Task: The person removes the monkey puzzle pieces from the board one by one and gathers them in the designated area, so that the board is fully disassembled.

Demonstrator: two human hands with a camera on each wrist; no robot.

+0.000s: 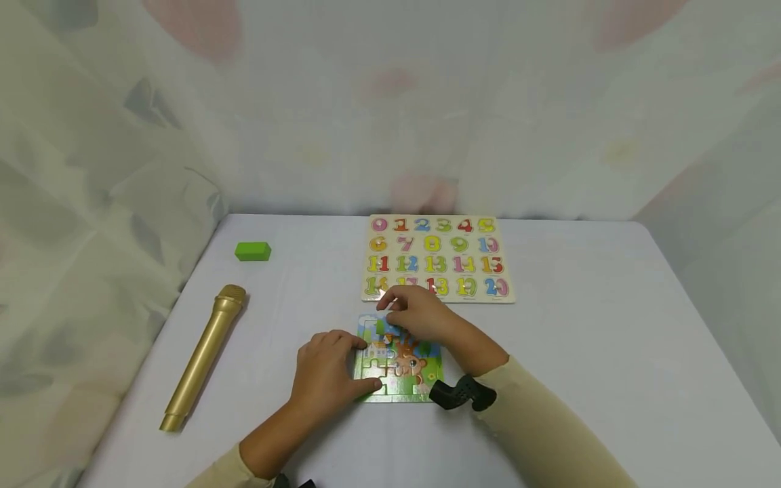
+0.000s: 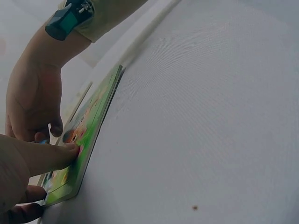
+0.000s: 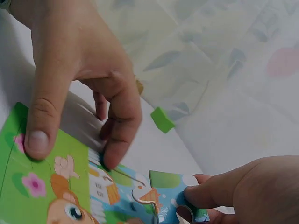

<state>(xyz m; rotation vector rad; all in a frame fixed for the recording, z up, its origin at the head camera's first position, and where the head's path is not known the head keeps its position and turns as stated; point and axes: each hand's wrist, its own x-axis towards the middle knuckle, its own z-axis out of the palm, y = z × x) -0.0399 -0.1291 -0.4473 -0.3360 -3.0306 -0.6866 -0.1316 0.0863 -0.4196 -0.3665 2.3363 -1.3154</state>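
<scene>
A small jigsaw puzzle with a cartoon animal on green and blue lies flat on the table. My left hand rests at its left side, thumb pressing on the picture and a fingertip at the left edge. In the right wrist view, the left thumb lies over the green part near a pink flower. At the puzzle's top, my right hand pinches a blue-and-green puzzle piece between thumb and fingers. That piece is tilted and overlaps the picture's blue area in this view.
Right behind the jigsaw is a wooden number board with colourful numerals. A gold microphone lies at the left, and a green block sits at the back left. Patterned cloth hangs behind the white table.
</scene>
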